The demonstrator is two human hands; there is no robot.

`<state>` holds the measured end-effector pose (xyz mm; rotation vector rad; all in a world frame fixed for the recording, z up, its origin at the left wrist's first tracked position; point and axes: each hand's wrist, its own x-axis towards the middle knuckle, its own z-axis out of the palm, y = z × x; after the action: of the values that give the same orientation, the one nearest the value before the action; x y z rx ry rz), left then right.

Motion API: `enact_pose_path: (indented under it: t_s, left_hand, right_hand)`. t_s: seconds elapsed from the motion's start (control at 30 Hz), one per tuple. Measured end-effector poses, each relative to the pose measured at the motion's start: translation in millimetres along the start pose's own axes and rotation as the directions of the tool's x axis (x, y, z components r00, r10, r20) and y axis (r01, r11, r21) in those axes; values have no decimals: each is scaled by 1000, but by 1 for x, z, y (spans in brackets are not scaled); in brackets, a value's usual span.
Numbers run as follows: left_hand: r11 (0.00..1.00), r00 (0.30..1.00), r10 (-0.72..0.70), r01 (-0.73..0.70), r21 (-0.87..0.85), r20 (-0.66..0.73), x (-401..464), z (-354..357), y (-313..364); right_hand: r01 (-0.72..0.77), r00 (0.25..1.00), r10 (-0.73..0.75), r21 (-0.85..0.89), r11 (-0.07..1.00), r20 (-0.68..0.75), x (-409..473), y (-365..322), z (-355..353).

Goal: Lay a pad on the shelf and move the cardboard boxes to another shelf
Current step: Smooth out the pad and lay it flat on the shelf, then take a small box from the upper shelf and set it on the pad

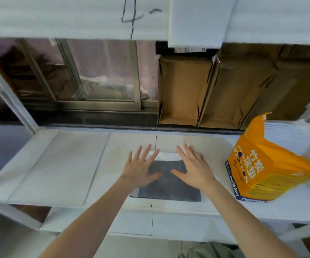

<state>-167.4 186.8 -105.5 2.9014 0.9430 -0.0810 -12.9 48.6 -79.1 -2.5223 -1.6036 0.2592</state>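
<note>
A folded pad (166,185), grey in the middle with a white edge, lies on the white shelf (113,146) near its front. My left hand (141,168) rests flat on the pad's left part with fingers spread. On the pad's right part my right hand (193,167) lies flat the same way. Neither hand grips anything. Two brown cardboard boxes (180,88) (243,90) stand side by side behind the shelf at the upper right, their open sides facing me.
An orange pad package (267,170), torn open at the top, stands on the shelf's right end. A white sheet (61,164) covers the shelf's left part. A window (94,71) runs behind. White foam hangs from the shelf above (76,15). A lower shelf (132,224) shows beneath.
</note>
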Motion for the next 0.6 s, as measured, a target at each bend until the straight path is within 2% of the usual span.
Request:
enact_pose_path:
  t_s: [0.23,0.4,0.6]
  left_hand:
    - [997,985,64,-57,45,-163,-65,-117,12]
    - [994,950,99,-81,72,-295,-120,-182,15]
    - [981,855,187,-141,131,-485,-173,-245,25]
  right_hand:
    - [66,986,-64,4,998,-154,-55,-41,-96]
    - [139,948,-154,-74,988,-278,-105,-67,-151]
    - [166,887,-209,-139,976,-412,-159,-95,-217]
